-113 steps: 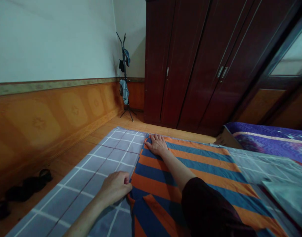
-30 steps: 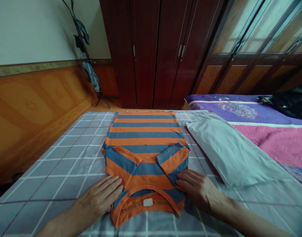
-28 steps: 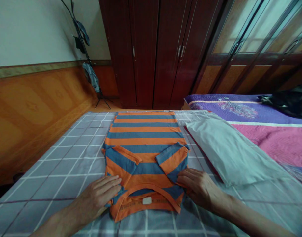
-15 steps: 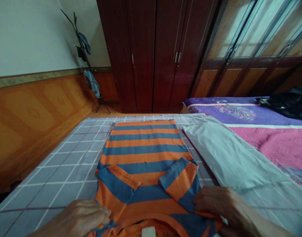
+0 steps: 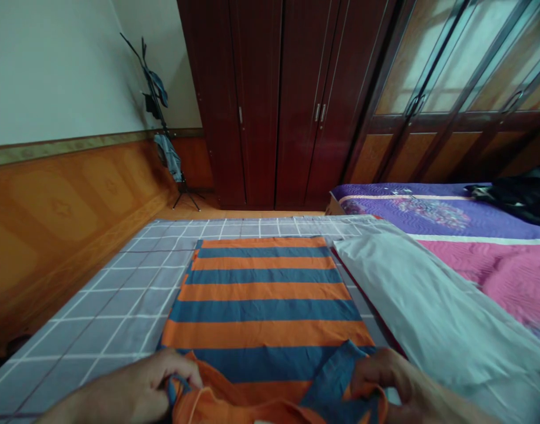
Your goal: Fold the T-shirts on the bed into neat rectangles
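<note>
A: What is the left hand (image 5: 157,380) doing?
B: It's pinching the shirt (image 5: 265,309) by one shoulder. Some of its fingers are tucked out of sight.
A: And the right hand (image 5: 393,380)?
B: Pinching too, at the other shoulder. The cloth is bunched up there. I can't see the shirt's neck well, because it's cut off at the bottom.
A: Where is the shirt?
B: Flat on the bed (image 5: 106,318) with the checked sheet, but lifted at the top end. A pale pillow (image 5: 411,282) is just beside it, on the right.
A: Has it moved?
B: Yes! A second ago its far edge was right by the end of the bed. Now it's closer to the person, and some sheet shows behind it.
A: Let's count.
B: Two hands, one shirt with orange and blue stripes, one pillow. One purple and pink bed (image 5: 428,206) with one black heap (image 5: 521,191) I can't make out. One coat stand (image 5: 164,123). One big red-brown closet (image 5: 261,106) with three handles.
</note>
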